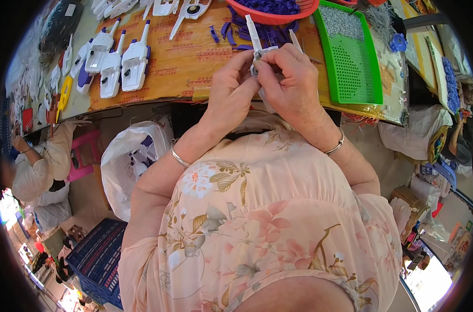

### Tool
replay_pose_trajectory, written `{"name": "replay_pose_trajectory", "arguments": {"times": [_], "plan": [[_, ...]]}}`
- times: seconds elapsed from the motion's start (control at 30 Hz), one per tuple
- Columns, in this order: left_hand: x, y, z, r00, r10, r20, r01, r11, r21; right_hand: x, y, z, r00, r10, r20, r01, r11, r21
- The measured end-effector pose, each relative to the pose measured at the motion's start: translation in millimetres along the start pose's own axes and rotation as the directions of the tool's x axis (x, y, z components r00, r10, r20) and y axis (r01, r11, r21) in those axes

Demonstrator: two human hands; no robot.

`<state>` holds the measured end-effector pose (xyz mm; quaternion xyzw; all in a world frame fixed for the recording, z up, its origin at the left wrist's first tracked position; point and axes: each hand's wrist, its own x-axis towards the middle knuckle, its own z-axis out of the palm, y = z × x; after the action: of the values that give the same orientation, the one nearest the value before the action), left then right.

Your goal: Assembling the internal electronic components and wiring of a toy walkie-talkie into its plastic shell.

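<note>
Over the near edge of the table, my left hand (232, 89) is closed around a white plastic housing (253, 35) with a long narrow stem pointing away from me. My right hand (292, 78) meets it from the other side, thumb and forefinger pinched together against the housing's upper face. Whatever small piece sits between those fingertips is too hidden to name. Just beyond my hands lie loose purple plastic strips (229, 35). To the left, several similar white housings (134, 70) rest with their hollow sides up, small dark parts inside and purple edges on some.
A red bowl (274, 18) of purple pieces stands at the back. On the right is a green tray (378, 86) with small silvery parts. Yellow-handled scissors (64, 99) lie far left. Below are a white sack (114, 171) and a blue crate (93, 260). Another person (36, 161) sits left.
</note>
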<state>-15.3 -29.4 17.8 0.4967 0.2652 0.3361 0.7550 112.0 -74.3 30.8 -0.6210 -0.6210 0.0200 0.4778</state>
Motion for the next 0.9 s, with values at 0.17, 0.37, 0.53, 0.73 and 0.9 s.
{"name": "replay_pose_trajectory", "arguments": {"times": [0.17, 0.37, 0.53, 0.73, 0.9], "plan": [[3, -3, -1, 1.0, -0.022, 0.011, 0.021, 0.998, 0.057, -2, 1, 1, 0.999, -0.019, 0.042, 0.021, 0.999, -0.039], [7, -2, -6, 0.994, -0.091, 0.059, 0.087, 0.994, 0.061, -1, 0, 0, 0.996, -0.069, 0.06, 0.08, 0.973, -0.215], [8, -3, -8, 0.99, -0.102, 0.099, 0.112, 0.989, -0.101, 0, -5, -11, 0.995, -0.033, 0.094, 0.047, 0.987, -0.157], [9, -4, -8, 0.989, -0.101, 0.103, 0.112, 0.988, -0.106, -4, 6, -16, 0.998, 0.055, 0.035, -0.055, 0.998, -0.013], [10, -3, -5, 0.994, -0.067, 0.082, 0.07, 0.997, -0.028, -4, 9, -13, 0.996, -0.055, 0.063, 0.059, 0.997, -0.059]]}}
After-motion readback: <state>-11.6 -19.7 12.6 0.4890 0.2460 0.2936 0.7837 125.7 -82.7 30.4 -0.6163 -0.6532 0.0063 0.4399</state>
